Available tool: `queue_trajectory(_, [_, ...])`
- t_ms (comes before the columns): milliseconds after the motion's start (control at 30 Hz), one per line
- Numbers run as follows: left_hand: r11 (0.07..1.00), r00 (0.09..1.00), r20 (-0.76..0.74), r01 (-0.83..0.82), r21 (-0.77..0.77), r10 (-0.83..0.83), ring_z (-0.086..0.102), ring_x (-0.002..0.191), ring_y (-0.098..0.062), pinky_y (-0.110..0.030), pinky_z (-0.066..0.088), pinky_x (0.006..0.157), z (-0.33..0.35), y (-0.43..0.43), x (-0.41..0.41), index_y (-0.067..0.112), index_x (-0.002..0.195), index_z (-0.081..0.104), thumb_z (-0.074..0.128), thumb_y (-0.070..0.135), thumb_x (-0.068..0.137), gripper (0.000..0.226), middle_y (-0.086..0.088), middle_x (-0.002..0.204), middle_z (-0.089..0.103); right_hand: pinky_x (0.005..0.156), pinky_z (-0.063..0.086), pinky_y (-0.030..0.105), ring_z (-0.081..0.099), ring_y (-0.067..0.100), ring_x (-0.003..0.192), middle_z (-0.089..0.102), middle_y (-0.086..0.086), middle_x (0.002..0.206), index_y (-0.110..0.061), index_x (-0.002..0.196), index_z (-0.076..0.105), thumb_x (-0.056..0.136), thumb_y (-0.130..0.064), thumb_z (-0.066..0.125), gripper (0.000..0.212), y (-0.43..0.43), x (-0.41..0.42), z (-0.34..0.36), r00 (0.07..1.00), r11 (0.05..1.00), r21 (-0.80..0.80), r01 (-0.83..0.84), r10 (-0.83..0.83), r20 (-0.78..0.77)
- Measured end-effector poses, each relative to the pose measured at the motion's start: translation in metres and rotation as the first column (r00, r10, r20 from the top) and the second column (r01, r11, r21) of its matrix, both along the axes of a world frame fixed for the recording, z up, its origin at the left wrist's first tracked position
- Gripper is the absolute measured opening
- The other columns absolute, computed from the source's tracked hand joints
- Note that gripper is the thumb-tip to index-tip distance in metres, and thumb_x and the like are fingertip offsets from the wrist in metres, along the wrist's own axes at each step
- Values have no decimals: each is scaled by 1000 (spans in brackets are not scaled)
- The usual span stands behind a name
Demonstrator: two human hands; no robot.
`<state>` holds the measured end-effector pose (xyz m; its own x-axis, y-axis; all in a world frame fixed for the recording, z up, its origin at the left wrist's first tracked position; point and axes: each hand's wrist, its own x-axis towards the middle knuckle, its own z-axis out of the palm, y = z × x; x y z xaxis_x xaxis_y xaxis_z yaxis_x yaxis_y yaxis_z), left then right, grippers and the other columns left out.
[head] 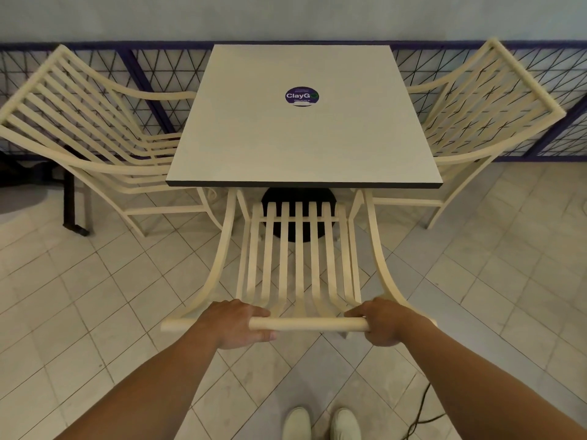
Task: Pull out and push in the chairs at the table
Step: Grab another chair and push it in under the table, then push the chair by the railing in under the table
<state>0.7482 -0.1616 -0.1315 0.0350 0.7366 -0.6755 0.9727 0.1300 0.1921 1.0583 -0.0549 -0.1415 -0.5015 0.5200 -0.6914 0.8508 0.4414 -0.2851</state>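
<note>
Left grip [236, 323] and right grip [381, 322] curl around the top rail [308, 323] of the near chair [299, 249], its seat tucked under the worktop [301, 138]; a left chair [31, 81] and a right chair [527, 77] flank it.

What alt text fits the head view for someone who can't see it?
The left hand and right hand grip the top rail of a cream slatted chair drawn up to a square white table. Two matching chairs flank the table, and a round purple ClayGo sticker sits on its top.
</note>
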Motion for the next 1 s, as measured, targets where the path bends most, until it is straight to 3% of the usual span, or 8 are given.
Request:
queue_trajectory(133, [998,998,9,-59,-7,59,58,121,-17,-34,47,87,1,-2,3,49,148,38,33,94,74,86,9,139,59,101,42,34,54,17,118,53,-5,140,-39,147,39,81,-67,58,74,-1,-6,6,1000,1000,-15,19,-19,3])
queue_trajectory(200, [995,994,47,-97,-8,98,57,121,-18,-35,48,89,8,-2,7,46,150,37,35,89,81,81,6,142,56,103,40,37,50,19,125,49,-5,144,-37,149,36,83,-72,52,76,-3,-13,13,1000,1000,-15,18,-18,3])
queue_trajectory(367, [980,976,96,-199,9,197,50,132,-22,-37,44,100,39,-8,18,43,150,38,39,82,87,74,3,152,46,110,36,42,43,24,135,43,1,152,-28,150,38,92,-68,40,70,-6,-39,49,997,999,39,3,1,-81])
queue_trajectory(600, [928,942,53,-337,159,333,57,118,-24,-34,46,84,74,-33,33,34,139,52,45,69,93,59,-1,139,56,111,32,42,38,26,139,43,5,152,-20,150,38,101,-53,36,59,-18,-67,89,977,984,116,-132,149,-154])
queue_trajectory(733, [894,914,63,-406,189,402,55,123,-23,-37,48,94,93,-60,42,38,140,51,47,75,86,65,4,144,54,111,34,44,38,28,139,44,4,151,-21,148,41,100,-54,39,58,-29,-74,105,954,959,159,-236,259,-150])
queue_trajectory(900, [798,834,26,-536,275,551,56,122,-22,-38,47,95,119,-110,47,37,139,51,47,74,87,64,7,140,57,110,35,48,37,28,139,40,3,154,-23,149,39,98,-59,36,62,-52,-103,118,910,909,184,-373,397,-119])
queue_trajectory(1000, [706,746,33,-642,300,665,55,124,-21,-39,47,97,132,-153,36,35,141,51,46,75,87,67,6,143,55,111,32,40,36,27,140,39,5,154,-20,151,36,100,-55,36,62,-81,-142,129,838,840,192,-508,533,-116])
